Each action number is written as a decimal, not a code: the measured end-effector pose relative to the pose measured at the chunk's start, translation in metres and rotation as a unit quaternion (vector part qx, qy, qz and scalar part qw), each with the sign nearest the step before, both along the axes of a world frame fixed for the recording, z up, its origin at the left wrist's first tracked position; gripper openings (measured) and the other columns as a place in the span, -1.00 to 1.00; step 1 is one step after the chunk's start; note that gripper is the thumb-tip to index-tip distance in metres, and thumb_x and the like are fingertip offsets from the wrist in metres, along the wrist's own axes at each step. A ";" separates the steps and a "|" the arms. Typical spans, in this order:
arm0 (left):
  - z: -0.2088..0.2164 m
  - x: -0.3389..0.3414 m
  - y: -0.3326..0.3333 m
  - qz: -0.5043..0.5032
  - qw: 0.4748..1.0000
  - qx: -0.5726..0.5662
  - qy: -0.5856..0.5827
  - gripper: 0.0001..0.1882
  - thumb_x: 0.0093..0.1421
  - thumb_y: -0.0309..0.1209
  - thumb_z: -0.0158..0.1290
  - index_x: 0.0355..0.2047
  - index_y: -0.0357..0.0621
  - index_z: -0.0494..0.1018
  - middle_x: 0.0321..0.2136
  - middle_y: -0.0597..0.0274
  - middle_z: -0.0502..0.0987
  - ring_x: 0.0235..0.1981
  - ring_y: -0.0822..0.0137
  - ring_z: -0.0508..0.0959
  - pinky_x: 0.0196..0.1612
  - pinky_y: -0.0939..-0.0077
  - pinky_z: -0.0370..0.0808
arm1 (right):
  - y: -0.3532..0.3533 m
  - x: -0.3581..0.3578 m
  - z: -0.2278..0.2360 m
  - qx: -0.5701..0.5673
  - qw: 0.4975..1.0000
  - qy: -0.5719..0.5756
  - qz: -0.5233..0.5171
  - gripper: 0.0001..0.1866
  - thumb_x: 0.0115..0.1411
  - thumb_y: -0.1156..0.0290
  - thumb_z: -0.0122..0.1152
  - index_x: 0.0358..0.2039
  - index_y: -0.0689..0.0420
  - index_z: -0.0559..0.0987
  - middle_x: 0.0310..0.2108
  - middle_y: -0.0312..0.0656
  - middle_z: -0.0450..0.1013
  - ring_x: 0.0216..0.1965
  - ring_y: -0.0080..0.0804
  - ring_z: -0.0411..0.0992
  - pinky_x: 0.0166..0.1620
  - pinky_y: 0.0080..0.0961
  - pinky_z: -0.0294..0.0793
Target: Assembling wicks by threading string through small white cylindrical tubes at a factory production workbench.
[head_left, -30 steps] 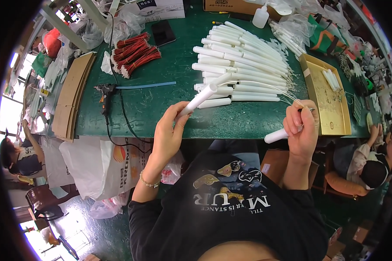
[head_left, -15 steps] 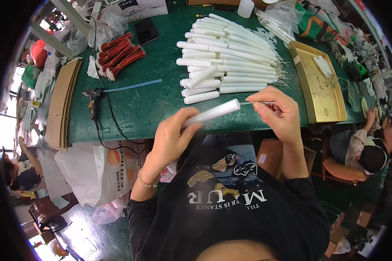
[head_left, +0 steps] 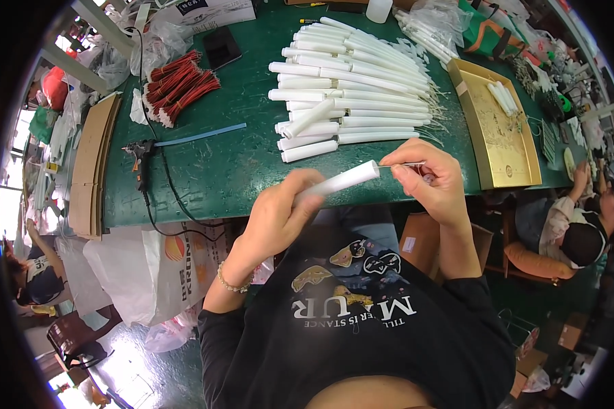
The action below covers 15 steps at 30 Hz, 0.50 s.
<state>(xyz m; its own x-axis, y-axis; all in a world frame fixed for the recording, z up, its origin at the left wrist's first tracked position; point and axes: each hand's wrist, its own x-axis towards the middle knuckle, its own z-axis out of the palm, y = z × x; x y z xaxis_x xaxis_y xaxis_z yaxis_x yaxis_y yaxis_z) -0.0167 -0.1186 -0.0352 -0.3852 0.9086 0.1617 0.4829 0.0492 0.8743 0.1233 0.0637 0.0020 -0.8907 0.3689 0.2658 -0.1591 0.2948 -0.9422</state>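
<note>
My left hand [head_left: 280, 213] is wrapped round a white tube [head_left: 351, 179], which tilts up to the right above the near table edge. Thin wires [head_left: 397, 164] come out of the tube's right end. My right hand [head_left: 431, 176] pinches these wires between thumb and fingers. Beyond my hands a fanned pile of similar white tubes [head_left: 382, 93] lies on the green table, with thin wires trailing from their right ends. The tube's left end is hidden in my left palm.
On the green table [head_left: 252, 163] lie a glue gun [head_left: 142, 163] with a blue stick, red wire bundles [head_left: 181, 88] and a black tablet-like slab [head_left: 222, 48]. At right stands a gold box lid [head_left: 494, 150]. Cardboard sheets [head_left: 94, 167] stand left. A co-worker [head_left: 573, 235] sits at right.
My left hand has slid slightly right along the tube, so less of the tube shows, and it is a little blurred. The right hand still pinches the wires. The view has shifted slightly.
</note>
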 end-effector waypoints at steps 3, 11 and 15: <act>-0.003 0.001 0.001 0.013 1.000 0.010 -0.019 -0.80 0.09 -0.41 -0.08 -0.31 -0.28 0.30 -0.57 0.12 0.40 -0.56 0.28 0.39 -0.47 0.52 0.32 | -0.001 0.001 0.001 -0.008 1.000 -0.003 0.004 -0.87 -0.03 0.60 0.03 -0.41 0.29 0.49 -0.49 -0.25 0.33 -0.61 -0.72 0.19 -0.59 -0.83 0.13; 0.000 0.002 0.002 -0.005 0.996 -0.009 -0.085 -0.79 0.11 -0.44 -0.10 -0.27 -0.31 0.28 -0.55 0.21 0.38 -0.52 0.46 0.34 -0.41 0.64 0.30 | -0.001 -0.001 0.001 0.004 1.000 -0.014 0.001 -0.87 -0.05 0.61 0.03 -0.43 0.29 0.49 -0.50 -0.24 0.33 -0.60 -0.71 0.20 -0.59 -0.82 0.12; 0.000 -0.003 0.001 -0.035 0.996 -0.033 -0.068 -0.79 0.11 -0.45 -0.10 -0.27 -0.32 0.29 -0.53 0.20 0.38 -0.52 0.47 0.33 -0.41 0.64 0.30 | -0.002 0.000 0.002 -0.013 1.000 -0.009 0.007 -0.87 -0.05 0.61 0.03 -0.43 0.29 0.49 -0.49 -0.24 0.34 -0.60 -0.70 0.20 -0.59 -0.81 0.11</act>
